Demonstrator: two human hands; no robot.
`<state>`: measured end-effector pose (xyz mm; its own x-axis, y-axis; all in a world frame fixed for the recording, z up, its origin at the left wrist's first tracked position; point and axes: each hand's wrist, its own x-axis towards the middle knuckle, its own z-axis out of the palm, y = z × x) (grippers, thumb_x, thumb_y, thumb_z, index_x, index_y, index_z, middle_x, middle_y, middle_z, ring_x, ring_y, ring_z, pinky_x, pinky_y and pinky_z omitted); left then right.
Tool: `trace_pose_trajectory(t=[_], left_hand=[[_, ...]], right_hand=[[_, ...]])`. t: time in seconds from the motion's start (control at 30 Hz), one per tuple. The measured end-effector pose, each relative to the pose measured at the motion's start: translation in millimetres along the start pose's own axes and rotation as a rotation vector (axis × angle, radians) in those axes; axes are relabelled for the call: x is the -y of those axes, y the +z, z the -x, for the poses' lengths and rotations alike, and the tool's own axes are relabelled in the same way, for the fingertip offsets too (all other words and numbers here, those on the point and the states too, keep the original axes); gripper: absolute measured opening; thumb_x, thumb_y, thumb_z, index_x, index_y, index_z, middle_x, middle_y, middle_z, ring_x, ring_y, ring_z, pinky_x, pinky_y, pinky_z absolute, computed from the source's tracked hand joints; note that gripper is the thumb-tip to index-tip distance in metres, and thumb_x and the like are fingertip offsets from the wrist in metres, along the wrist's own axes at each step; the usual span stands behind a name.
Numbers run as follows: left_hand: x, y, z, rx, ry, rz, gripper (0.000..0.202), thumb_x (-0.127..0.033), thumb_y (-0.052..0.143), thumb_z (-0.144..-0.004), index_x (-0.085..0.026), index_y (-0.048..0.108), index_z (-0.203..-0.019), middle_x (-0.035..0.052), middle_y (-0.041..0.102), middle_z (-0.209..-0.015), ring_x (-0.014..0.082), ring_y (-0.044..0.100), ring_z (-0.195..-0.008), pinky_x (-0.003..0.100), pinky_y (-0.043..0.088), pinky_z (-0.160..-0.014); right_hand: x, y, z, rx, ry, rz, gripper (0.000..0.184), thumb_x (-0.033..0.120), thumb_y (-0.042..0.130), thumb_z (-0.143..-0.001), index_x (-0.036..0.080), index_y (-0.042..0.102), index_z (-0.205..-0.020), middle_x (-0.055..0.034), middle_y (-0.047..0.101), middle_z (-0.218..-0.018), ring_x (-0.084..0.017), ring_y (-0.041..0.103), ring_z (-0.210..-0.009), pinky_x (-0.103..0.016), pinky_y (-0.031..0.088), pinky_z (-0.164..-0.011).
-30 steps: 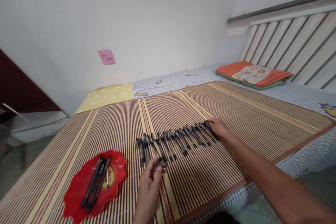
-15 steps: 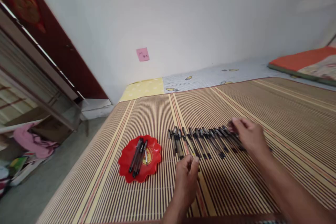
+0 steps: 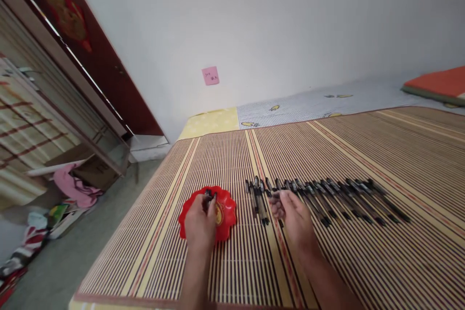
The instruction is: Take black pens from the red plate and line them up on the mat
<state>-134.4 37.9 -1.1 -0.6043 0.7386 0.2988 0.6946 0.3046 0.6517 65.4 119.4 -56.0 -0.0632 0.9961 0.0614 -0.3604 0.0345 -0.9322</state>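
Note:
My left hand (image 3: 199, 223) is over the red scalloped plate (image 3: 229, 208), its fingers closed round dark pens (image 3: 209, 193) whose ends show above the fingers. How many pens it grips is hidden. To the right, my right hand (image 3: 294, 215) hovers over the left part of a row of black-capped pens (image 3: 334, 198). Its fingers are loosely curled and slightly blurred, thumb apart, and no pen shows between them. The row's pens lie slanted side by side on the striped mat (image 3: 225, 281); a few on the left are partly covered by my right hand.
Beyond the mat lie a yellow cloth (image 3: 210, 123) and a pale checked sheet (image 3: 290, 109) along the wall. A folded orange item (image 3: 439, 83) is at the far right. On the left, the mat's edge drops to a grey floor (image 3: 119, 213) with a pink cloth (image 3: 78, 186) nearby.
My right hand has left the far right end of the row and moved left. My left hand has gone from in front of the pens to the plate and closed on pens there. The view has shifted left.

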Motion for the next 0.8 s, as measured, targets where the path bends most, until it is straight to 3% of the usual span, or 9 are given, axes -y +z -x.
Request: trace_pose_trajectory(t=[0.13, 0.23, 0.33, 0.5, 0.67, 0.8], left_hand=[[27, -0.6, -10, 0.150, 0.001, -0.368, 0.013, -0.023, 0.058, -0.085, -0.019, 0.066, -0.095, 0.0127, 0.069, -0.096, 0.0311, 0.065, -0.093, 0.036, 0.044, -0.073], [34, 8.3, -9, 0.216, 0.043, -0.477, 0.024, -0.021, 0.060, -0.083, -0.016, 0.067, -0.106, 0.0154, 0.067, -0.102, 0.0332, 0.064, -0.099, 0.038, 0.046, -0.077], [37, 12.9, -10, 0.211, 0.027, -0.511, 0.025, -0.022, 0.058, -0.084, -0.015, 0.067, -0.106, 0.0148, 0.066, -0.101, 0.0326, 0.065, -0.098, 0.038, 0.047, -0.077], [46, 11.2, -12, 0.167, -0.016, -0.537, 0.010, -0.026, 0.059, -0.083, -0.019, 0.066, -0.086, 0.0137, 0.066, -0.096, 0.0299, 0.067, -0.089, 0.035, 0.048, -0.070], [38, 0.7, -11, 0.046, -0.039, -0.355, 0.012, -0.032, 0.060, -0.081, -0.021, 0.060, -0.076, 0.0110, 0.068, -0.084, 0.0291, 0.067, -0.079, 0.036, 0.047, -0.067], [4, 2.5, 0, 0.056, -0.029, 0.199, 0.020, -0.039, 0.064, -0.078, -0.022, 0.054, -0.077, 0.0016, 0.065, -0.070, 0.0211, 0.065, -0.067, 0.031, 0.047, -0.064]], right_hand=[[15, -16, -10, -0.081, -0.031, -0.063, 0.037, 0.056, 0.063, -0.086, 0.020, 0.066, -0.085, -0.0023, 0.065, -0.072, -0.014, 0.055, -0.059, -0.025, 0.044, -0.052], [24, -27, -14, -0.127, -0.044, -0.062, 0.037, 0.057, 0.066, -0.084, 0.020, 0.066, -0.084, -0.0022, 0.065, -0.073, -0.014, 0.056, -0.059, -0.024, 0.045, -0.051], [30, -35, -18, -0.167, -0.037, -0.109, 0.037, 0.056, 0.069, -0.081, 0.019, 0.066, -0.081, -0.0015, 0.064, -0.072, -0.012, 0.056, -0.059, -0.022, 0.045, -0.051], [37, -44, -21, -0.204, -0.044, -0.144, 0.036, 0.055, 0.071, -0.080, 0.019, 0.065, -0.080, -0.0015, 0.064, -0.073, -0.012, 0.056, -0.061, -0.021, 0.047, -0.051], [42, -51, -23, -0.191, -0.034, -0.140, 0.033, 0.053, 0.070, -0.081, 0.020, 0.066, -0.081, -0.0011, 0.064, -0.075, -0.012, 0.056, -0.062, -0.021, 0.047, -0.052], [52, -50, -23, -0.178, -0.049, -0.163, 0.032, 0.051, 0.074, -0.078, 0.020, 0.065, -0.078, -0.0009, 0.063, -0.073, -0.012, 0.055, -0.061, -0.022, 0.047, -0.052]])
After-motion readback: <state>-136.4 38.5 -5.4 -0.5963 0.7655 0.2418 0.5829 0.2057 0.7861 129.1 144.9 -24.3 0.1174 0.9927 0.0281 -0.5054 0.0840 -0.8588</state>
